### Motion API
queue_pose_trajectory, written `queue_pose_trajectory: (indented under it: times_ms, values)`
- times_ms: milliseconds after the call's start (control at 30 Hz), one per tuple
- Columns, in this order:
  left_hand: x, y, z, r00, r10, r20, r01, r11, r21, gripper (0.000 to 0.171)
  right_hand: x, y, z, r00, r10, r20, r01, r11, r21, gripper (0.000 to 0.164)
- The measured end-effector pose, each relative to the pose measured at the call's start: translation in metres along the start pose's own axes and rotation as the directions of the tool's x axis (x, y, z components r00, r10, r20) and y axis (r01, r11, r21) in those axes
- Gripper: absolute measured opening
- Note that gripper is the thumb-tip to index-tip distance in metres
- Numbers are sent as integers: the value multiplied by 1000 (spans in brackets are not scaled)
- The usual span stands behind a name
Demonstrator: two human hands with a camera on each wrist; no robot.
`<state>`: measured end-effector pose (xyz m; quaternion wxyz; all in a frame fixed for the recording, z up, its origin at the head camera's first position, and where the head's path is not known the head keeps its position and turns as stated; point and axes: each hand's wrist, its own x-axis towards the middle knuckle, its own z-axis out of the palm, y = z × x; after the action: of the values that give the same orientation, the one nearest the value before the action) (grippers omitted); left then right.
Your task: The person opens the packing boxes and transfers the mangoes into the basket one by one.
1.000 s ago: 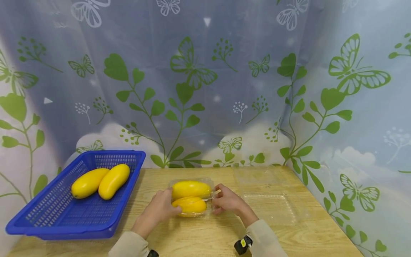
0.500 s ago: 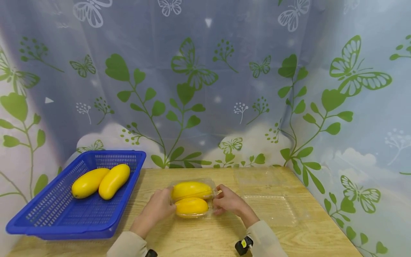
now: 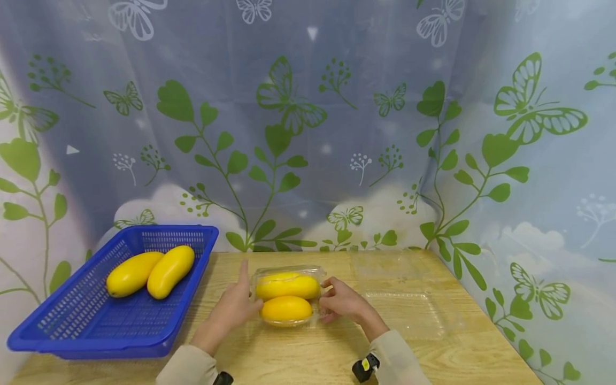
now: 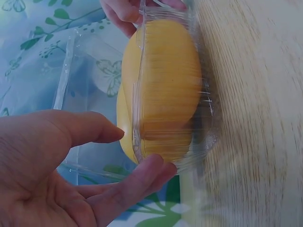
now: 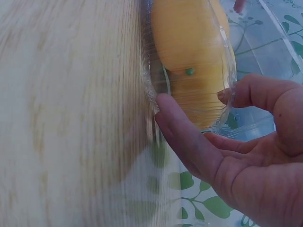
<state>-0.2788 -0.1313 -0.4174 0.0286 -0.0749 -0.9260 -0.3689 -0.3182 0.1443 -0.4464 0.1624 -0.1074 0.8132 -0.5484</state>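
Observation:
Two yellow mangoes, a front one and a rear one, lie side by side in a clear plastic clamshell box on the table. Its clear lid stands raised at the far side. My left hand is at the left end, index finger pointing straight forward. In the left wrist view its thumb is above the front mango and other fingertips are at the outer wall. At the other end my right hand pinches the box wall, thumb over the rim and fingers outside.
A blue plastic basket on the left holds two more mangoes. Another clear clamshell box lies opened on the right of the wooden table. A patterned curtain hangs directly behind.
My left hand has drawn back slightly from the mangoes, and its index finger has straightened. The front mango has shifted a little to the right. The lid stands more upright. My right hand stays put.

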Motion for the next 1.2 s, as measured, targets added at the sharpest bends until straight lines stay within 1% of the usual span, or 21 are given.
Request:
queue_pose_trajectory:
  times_ms: [167, 300, 400, 500, 633, 733, 900, 1033, 1200]
  values:
    - [0, -1, -4, 1000, -12, -4, 12, 1000, -10, 110, -1, -1, 0, 1000, -1, -5, 1, 1000, 2, 62]
    - [0, -3, -6, 1000, -18, -3, 18, 1000, -4, 107, -2, -2, 0, 1000, -3, -10, 3, 1000, 1, 61]
    - [2, -4, -7, 1000, -11, -5, 11, 1000, 23, 98, -3, -2, 1, 1000, -4, -12, 4, 1000, -2, 60]
    - [3, -5, -7, 1000, -9, 1, 9, 998, 57, 84, -2, -1, 1, 1000, -2, -9, 1, 1000, -4, 59]
    - [4, -6, -6, 1000, -21, 22, 19, 997, 72, 72, -2, -1, 1, 1000, 3, -3, -3, 1000, 1, 60]
    - [4, -7, -6, 999, -25, 32, 23, 998, 62, 71, -2, -1, 1, 1000, 6, -3, -6, 1000, 0, 60]
    - [4, -8, -6, 997, -43, 61, 43, 999, 1, 74, -4, -4, 1, 1000, 16, -13, -16, 1000, -3, 59]
    - [4, -9, -6, 999, -16, 51, 15, 1000, 10, 68, -5, -5, 1, 1000, 28, -14, -28, 1000, 2, 60]
    - [3, -8, -6, 999, 26, 29, -27, 999, 39, 57, -5, -5, -3, 999, 37, 37, -38, 999, 23, 63]
